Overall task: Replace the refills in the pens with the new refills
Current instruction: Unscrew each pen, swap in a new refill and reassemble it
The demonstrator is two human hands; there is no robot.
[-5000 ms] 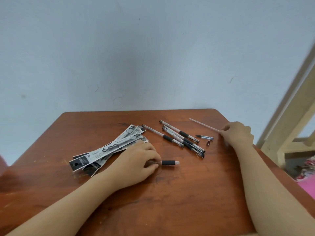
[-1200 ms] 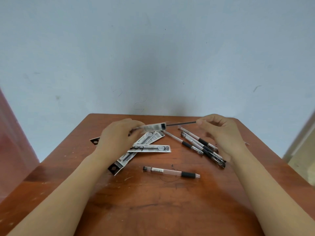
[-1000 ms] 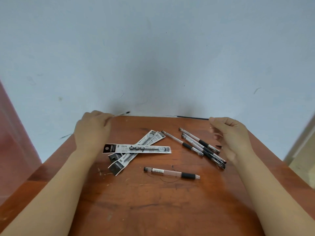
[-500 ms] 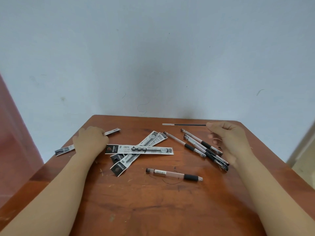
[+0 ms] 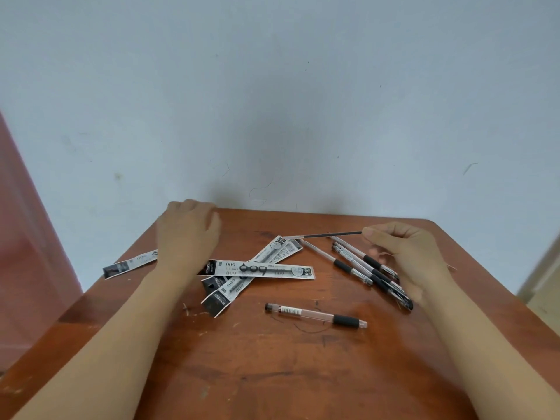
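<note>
My right hand [image 5: 403, 253] pinches a thin black refill [image 5: 330, 235] by its right end and holds it level above the table. My left hand [image 5: 186, 234] hovers at the table's far left, blurred, fingers loosely curled, holding nothing. An empty wrapper [image 5: 130, 264] lies just left of it. Several packaged refills [image 5: 257, 269] lie crossed in the middle. An open clear pen barrel with a black grip [image 5: 316, 315] lies in front of them. Several pens [image 5: 366, 268] lie under my right hand.
The brown wooden table [image 5: 272, 368] stands against a pale blue wall. A red surface rises at the left edge, and a cream frame shows at the right edge. Small scraps lie near the wrappers.
My left hand pulled a wrapper off the refill, dropped it at the table's left edge and has lifted away from it. My right hand keeps the bare refill, now slightly lower.
</note>
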